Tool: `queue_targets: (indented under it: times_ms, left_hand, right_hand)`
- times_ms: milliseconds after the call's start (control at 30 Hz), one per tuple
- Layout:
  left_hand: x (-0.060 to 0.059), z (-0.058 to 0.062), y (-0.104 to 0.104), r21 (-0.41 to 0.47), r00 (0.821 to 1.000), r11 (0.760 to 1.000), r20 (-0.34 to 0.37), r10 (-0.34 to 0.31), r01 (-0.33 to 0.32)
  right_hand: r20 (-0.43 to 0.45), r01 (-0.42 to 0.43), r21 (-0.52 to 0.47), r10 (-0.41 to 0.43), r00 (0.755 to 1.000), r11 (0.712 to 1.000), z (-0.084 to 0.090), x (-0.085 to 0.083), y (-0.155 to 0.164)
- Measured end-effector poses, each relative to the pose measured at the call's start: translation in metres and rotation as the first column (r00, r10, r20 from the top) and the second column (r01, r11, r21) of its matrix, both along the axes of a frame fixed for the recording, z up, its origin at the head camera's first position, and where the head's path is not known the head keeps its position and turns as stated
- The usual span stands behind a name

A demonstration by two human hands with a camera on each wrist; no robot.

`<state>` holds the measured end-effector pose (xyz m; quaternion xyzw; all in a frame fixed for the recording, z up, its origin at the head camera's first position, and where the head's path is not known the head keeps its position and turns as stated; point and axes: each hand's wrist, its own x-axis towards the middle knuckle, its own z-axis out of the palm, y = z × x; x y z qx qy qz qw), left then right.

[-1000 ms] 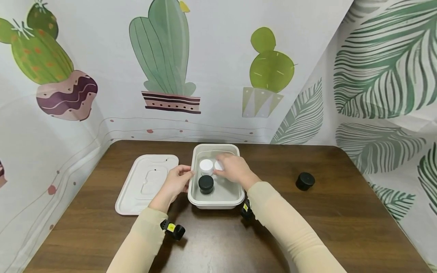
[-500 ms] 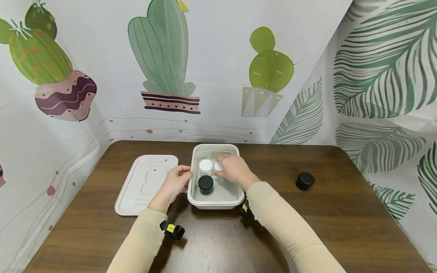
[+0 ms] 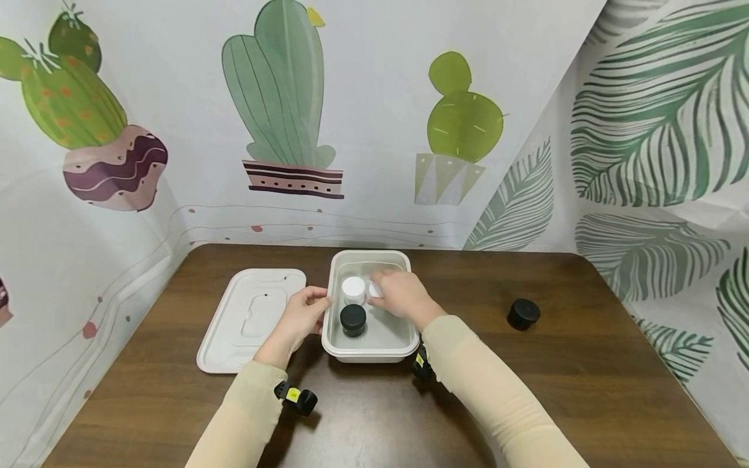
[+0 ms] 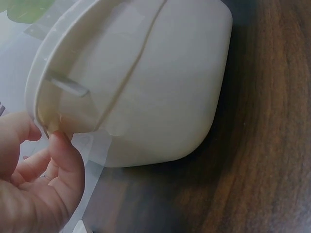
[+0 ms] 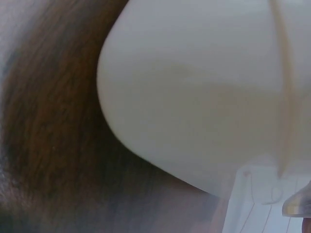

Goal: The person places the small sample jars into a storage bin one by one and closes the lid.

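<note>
Table scene unchanged: L hand (image 3: 301, 315) still grips tub (image 3: 370, 351), R hand (image 3: 400, 294) still grips white jar (image 3: 374, 290).

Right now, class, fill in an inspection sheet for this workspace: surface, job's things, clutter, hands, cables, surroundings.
Surface: dark wooden table.
Job's things: white tub holding a white-lidded jar, a black-lidded jar and a second white jar partly hidden under the right hand.
Clutter: tub lid lying flat left of the tub; a black jar alone on the right.
Hands: left hand holds the tub's left rim; right hand grips the hidden white jar inside the tub.
Cables: nothing seen.
Surroundings: cactus and leaf printed backdrop.
</note>
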<state>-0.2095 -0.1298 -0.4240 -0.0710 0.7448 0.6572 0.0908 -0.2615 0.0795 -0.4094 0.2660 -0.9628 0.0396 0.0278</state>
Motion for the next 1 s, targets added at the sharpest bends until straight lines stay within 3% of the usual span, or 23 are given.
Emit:
queue_targets:
  times_ms: [600,867,1000]
  left_hand:
    - [-0.0002,-0.0007,-0.002,0.013,1.0,1.0,-0.017,-0.009,0.01]
    - [-0.0004,-0.0029,-0.0021,0.007,1.0,1.0,-0.001,0.006,-0.006]
    - [0.0015,-0.0011,-0.002,0.01,1.0,1.0,-0.002,0.008,-0.008]
  right_hand:
    - [-0.026,-0.023,0.059,0.025,0.999,0.998,-0.004,-0.0022,-0.0013]
    - [-0.023,-0.037,0.009,0.037,0.999,0.999,-0.0034,0.0002,-0.0003]
    - [-0.02,-0.03,-0.064,0.028,0.999,0.998,-0.0026,0.0009,0.0011]
